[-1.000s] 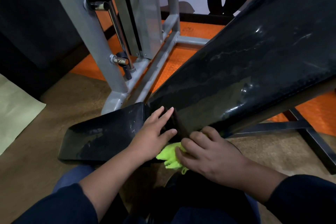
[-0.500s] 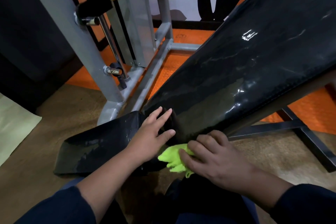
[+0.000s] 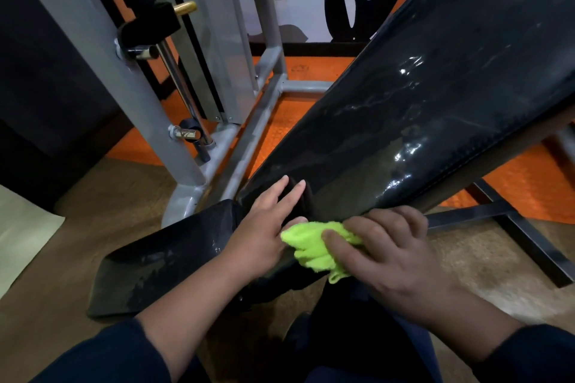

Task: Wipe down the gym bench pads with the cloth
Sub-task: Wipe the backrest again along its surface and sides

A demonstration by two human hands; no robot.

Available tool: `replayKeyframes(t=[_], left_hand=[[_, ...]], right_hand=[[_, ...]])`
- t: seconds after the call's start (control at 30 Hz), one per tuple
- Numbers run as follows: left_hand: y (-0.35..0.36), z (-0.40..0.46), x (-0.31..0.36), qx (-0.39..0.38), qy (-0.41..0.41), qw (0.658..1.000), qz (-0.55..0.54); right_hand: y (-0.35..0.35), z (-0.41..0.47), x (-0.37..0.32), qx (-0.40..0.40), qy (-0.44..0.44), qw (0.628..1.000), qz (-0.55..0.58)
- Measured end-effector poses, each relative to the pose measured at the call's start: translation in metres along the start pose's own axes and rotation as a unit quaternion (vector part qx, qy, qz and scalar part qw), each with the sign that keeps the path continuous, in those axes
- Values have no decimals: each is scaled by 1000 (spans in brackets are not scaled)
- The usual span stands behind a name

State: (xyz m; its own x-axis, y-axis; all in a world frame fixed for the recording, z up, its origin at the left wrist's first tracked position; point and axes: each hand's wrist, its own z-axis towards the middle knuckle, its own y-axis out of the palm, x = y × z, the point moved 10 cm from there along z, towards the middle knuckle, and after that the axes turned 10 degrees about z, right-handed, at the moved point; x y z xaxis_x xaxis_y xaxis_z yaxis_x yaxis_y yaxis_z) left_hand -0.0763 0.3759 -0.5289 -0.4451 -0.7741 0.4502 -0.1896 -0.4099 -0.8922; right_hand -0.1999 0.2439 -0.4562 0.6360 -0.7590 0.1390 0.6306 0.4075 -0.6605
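Where the tilted back pad [image 3: 420, 121] meets the flat seat pad [image 3: 168, 258], both hands work close together at the joint. The right hand [image 3: 385, 255] has its fingers curled over a bright green cloth [image 3: 314, 249], pressing it against the lower edge of the back pad. The left hand [image 3: 267, 227] lies flat with straight fingers, its fingertips on the bottom corner of the back pad and its palm over the near end of the seat pad; its thumb side touches the cloth. The back pad rises steeply up and to the right, its glossy black surface showing wet streaks and its stitched right edge overhanging a black floor frame [image 3: 504, 227]. Left of the pads stands a grey machine frame [image 3: 102, 71], its base rail running just beside the back pad's left edge, leaving a narrow strip of orange floor mat [image 3: 280, 124] between them. Brown floor [image 3: 93, 196] lies open to the left of the seat pad.
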Motion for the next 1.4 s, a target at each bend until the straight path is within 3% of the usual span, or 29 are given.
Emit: replayKeyframes(t=[0.27, 0.4, 0.73, 1.4], left_hand=[[-3, 6, 22, 2, 30, 998, 46], [-3, 9, 28, 6, 40, 998, 47], [-19, 24, 69, 43, 100, 992, 57], [-28, 40, 104, 52, 123, 989, 64]], right_hand=[[-17, -4, 21, 59, 65, 996, 1], [-17, -9, 19, 45, 54, 997, -13], [-47, -13, 48, 138, 122, 982, -41], [-60, -22, 64, 170, 184, 968, -19]])
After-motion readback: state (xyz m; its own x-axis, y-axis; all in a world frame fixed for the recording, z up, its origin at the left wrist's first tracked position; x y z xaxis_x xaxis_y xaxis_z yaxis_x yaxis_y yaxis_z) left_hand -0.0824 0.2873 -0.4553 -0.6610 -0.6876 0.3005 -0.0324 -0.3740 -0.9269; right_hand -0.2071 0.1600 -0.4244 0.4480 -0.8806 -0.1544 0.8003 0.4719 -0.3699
